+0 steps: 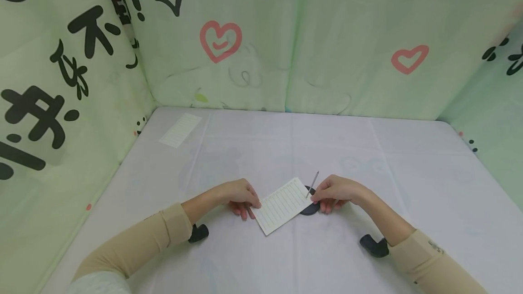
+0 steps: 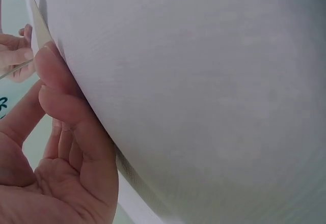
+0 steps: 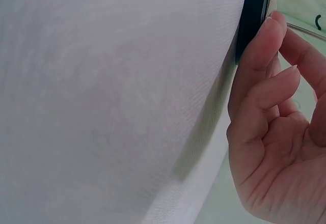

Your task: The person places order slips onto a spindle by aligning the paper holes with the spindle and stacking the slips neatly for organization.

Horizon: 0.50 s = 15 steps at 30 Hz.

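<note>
A lined white paper sheet [image 1: 283, 206] lies slanted between the two hands. My left hand [image 1: 242, 198] pinches its left corner between thumb and fingers. At the opposite corner, my right hand [image 1: 337, 193] grips the paper by its edge. Under that right end sits the round black base [image 1: 311, 209] of a bill spike, partly covered by the sheet. Its thin metal rod [image 1: 313, 183] rises up through the paper, leaning slightly right in the head view. In the right wrist view the dark base [image 3: 252, 23] shows right beside my fingertips.
Another lined paper sheet [image 1: 180, 129] lies at the table's far left corner. A white cloth covers the table [image 1: 253, 144]. Pale green printed curtains [image 1: 347, 35] close in the back and both sides. Black wrist mounts [image 1: 373, 246] hang below the forearms.
</note>
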Each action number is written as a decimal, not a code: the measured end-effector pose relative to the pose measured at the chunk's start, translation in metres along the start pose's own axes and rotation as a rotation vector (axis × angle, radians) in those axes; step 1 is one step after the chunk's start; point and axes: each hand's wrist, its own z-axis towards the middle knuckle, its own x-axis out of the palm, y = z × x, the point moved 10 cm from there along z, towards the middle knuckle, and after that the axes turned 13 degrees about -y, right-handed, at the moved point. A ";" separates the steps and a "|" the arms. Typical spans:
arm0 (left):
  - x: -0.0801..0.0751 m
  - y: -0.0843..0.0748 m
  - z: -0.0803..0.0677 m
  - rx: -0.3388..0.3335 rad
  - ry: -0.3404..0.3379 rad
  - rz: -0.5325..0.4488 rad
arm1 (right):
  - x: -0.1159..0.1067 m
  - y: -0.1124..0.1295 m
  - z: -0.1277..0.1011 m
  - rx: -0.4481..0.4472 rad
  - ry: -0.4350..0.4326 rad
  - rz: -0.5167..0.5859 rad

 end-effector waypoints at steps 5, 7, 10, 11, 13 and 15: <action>-0.007 -0.005 -0.003 0.035 -0.036 0.043 | 0.000 0.000 0.000 -0.003 0.000 0.005; -0.014 -0.009 -0.004 0.070 -0.082 0.082 | 0.000 0.000 0.000 -0.001 -0.001 0.005; -0.035 -0.016 -0.005 0.166 -0.207 0.173 | 0.000 -0.001 0.000 0.000 -0.001 0.004; -0.043 -0.019 -0.005 0.200 -0.259 0.207 | 0.000 -0.001 0.001 0.000 -0.001 0.003; -0.061 -0.024 -0.005 0.274 -0.380 0.288 | 0.000 -0.001 0.001 0.000 -0.002 0.000; -0.078 -0.027 -0.007 0.329 -0.494 0.378 | 0.000 -0.002 0.001 -0.002 -0.004 -0.004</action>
